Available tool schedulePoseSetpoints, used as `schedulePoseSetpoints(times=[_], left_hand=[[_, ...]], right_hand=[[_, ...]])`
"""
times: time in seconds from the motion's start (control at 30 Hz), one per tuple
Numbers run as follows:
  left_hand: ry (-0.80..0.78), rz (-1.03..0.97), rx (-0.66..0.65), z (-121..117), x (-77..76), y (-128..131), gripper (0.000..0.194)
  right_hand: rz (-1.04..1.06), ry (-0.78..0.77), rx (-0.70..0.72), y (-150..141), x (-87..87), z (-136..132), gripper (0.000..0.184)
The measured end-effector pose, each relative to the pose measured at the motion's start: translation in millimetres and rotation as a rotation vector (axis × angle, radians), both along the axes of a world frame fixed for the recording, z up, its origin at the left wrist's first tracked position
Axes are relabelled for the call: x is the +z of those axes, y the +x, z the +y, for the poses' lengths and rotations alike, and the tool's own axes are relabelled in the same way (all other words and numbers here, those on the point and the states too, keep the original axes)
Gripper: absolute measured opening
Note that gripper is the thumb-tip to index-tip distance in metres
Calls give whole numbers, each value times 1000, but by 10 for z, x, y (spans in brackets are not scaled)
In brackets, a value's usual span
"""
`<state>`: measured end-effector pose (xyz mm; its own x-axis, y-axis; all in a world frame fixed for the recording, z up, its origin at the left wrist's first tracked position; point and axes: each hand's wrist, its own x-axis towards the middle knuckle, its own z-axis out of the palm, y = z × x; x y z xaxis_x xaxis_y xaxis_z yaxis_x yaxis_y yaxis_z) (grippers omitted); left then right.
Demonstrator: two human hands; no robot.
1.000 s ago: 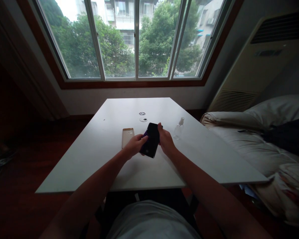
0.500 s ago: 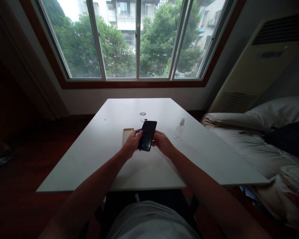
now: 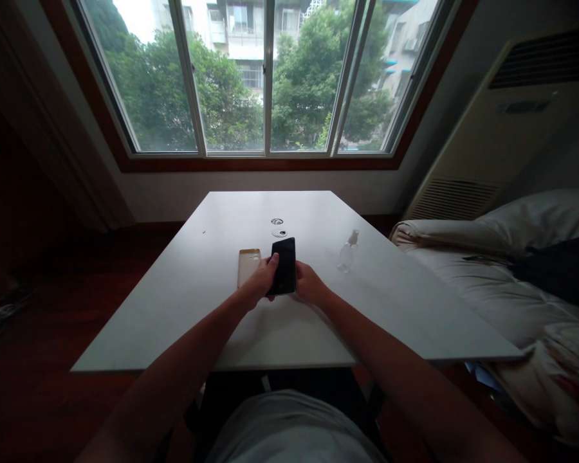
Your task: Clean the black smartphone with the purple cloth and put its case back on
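A black smartphone (image 3: 284, 267) is held above the white table with its dark face toward me. My left hand (image 3: 260, 280) is closed round its left side, the thumb lying over the front edge. At the right edge, my right hand (image 3: 309, 281) is closed against the phone, its fingertips hidden behind it. Just left of the phone, a gold phone case (image 3: 248, 263) lies on the table, partly covered by my left hand. Beyond the phone are two small flat round items, a nearer disc (image 3: 278, 233) and a farther dark-rimmed ring (image 3: 276, 221).
A clear spray bottle (image 3: 348, 253) stands on the white table (image 3: 174, 315), right of my hands. A tiny dark speck (image 3: 203, 232) lies at the far left. Beyond the table is a window (image 3: 265, 83); a pale sofa (image 3: 502, 276) sits to the right.
The phone has turned more upright and shifted slightly left. My right hand has moved left and down, with its fingers now behind the phone. The purple patch by my left thumb is hardly visible now.
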<state>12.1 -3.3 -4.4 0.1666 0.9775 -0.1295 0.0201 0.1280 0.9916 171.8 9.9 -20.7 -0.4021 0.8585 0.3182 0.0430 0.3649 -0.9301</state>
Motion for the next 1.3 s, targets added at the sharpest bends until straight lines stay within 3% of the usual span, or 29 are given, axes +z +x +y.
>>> schedulePoseSetpoints(times=[0.2, 0.43, 0.57, 0.87, 1.07, 1.3], left_hand=[[-10, -6, -38, 15, -12, 13, 70], [-61, -3, -34, -39, 32, 11, 77], [12, -70, 0, -27, 17, -10, 78], [131, -146, 17, -121, 62, 9, 88], [-6, -190, 10, -102, 85, 10, 73], [-155, -534, -163, -90, 180, -102, 48]], right_hand=[[17, -8, -140, -20, 27, -16, 26], [50, 2, -141, -50, 8, 3, 29], [84, 32, -143, -50, -3, 21, 33], [-102, 228, -338, -83, 48, -76, 48], [21, 199, -389, -146, 22, -102, 38], [151, 194, -481, -193, 102, -180, 34]])
